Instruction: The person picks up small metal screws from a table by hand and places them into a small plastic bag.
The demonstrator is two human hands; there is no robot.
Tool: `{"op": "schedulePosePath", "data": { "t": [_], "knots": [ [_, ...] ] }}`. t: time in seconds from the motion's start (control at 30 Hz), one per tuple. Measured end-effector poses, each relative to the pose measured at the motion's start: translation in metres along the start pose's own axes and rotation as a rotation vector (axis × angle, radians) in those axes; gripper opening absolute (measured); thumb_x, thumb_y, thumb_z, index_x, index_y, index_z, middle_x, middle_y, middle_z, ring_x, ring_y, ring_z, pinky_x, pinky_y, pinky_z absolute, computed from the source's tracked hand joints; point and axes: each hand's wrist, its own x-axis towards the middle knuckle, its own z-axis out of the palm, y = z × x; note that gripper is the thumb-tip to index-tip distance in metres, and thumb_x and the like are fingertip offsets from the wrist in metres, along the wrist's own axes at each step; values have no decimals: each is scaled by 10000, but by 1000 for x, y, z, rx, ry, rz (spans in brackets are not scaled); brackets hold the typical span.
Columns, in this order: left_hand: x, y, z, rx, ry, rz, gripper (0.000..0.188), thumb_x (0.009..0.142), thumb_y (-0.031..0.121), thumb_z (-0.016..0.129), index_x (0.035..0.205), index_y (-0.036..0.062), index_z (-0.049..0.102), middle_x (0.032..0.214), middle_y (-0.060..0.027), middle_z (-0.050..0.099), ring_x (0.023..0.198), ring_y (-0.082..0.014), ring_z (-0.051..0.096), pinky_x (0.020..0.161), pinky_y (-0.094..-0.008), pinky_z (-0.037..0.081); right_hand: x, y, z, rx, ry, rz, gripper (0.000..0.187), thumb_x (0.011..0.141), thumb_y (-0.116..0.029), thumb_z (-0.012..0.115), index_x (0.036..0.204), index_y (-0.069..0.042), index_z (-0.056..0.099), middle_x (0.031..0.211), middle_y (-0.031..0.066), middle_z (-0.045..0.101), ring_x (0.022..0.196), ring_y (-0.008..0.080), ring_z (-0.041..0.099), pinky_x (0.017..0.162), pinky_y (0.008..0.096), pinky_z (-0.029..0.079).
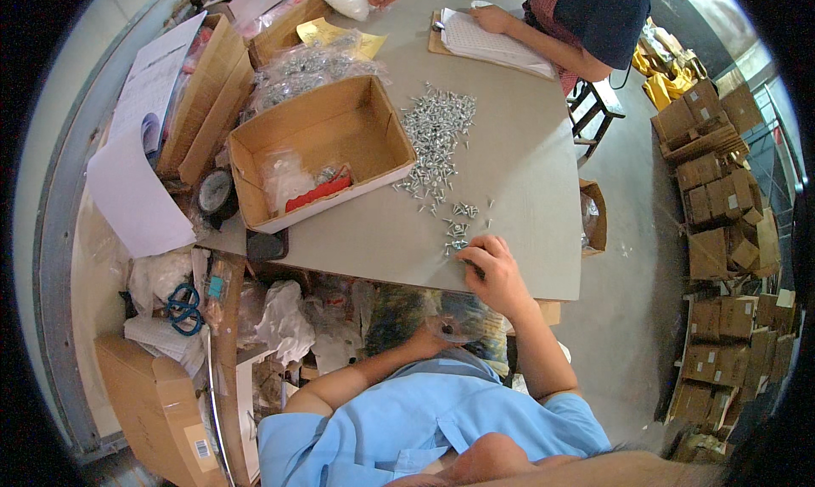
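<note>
Small silver screws (437, 135) lie heaped on the grey table, with a thin trail running toward me. At the near end of that trail, my right hand (495, 275) has its fingers curled, the tips pinched on a few screws (457, 230) close to the table's front edge. Below the edge, in front of my body, my left hand (427, 343) is closed on a see-through plastic bag (461, 326). The bag's contents are hard to make out, and part of the left fingers is hidden. An open cardboard box (318, 130) beside the heap holds plastic bags and something red.
Bagged screws (310, 69) and paper sheets (140, 164) crowd the table's left side. Across the table a person writes on a clipboard (497, 44). A stool (599, 109) stands at the right, with stacked cartons (722, 198) beyond. Blue-handled scissors (184, 309) hang at lower left.
</note>
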Motion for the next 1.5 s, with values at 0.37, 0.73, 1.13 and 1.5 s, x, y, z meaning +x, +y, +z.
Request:
{"op": "schedulePosePath", "data": {
  "t": [0.37,0.73,1.13,1.5],
  "knots": [
    [4,-19,13,-105,58,12,247,752,216,770,753,48,589,733,-50,617,699,-124,567,664,-297,468,-20,5,-1,-21,125,137,175,736,-81,712,904,-48,674,925,123,614,810,293,620,695,361,514],
    [2,-19,10,-81,83,101,230,754,210,761,735,54,593,733,-59,609,709,-139,581,682,-306,471,-15,1,0,-39,128,183,264,703,-71,712,959,-40,655,941,123,593,757,271,613,677,347,514],
    [3,-24,9,-63,31,81,307,747,322,767,816,80,593,849,-89,624,839,-213,582,779,-366,459,-28,-7,-7,-29,7,170,145,740,-35,676,883,-24,658,914,121,611,731,271,627,656,338,514],
    [3,-23,10,-125,41,42,288,728,251,787,766,61,573,739,-50,581,743,-149,550,690,-302,459,7,-6,9,-24,91,212,276,728,-114,701,980,-51,609,975,157,567,927,344,560,799,407,472]
  ]
}}
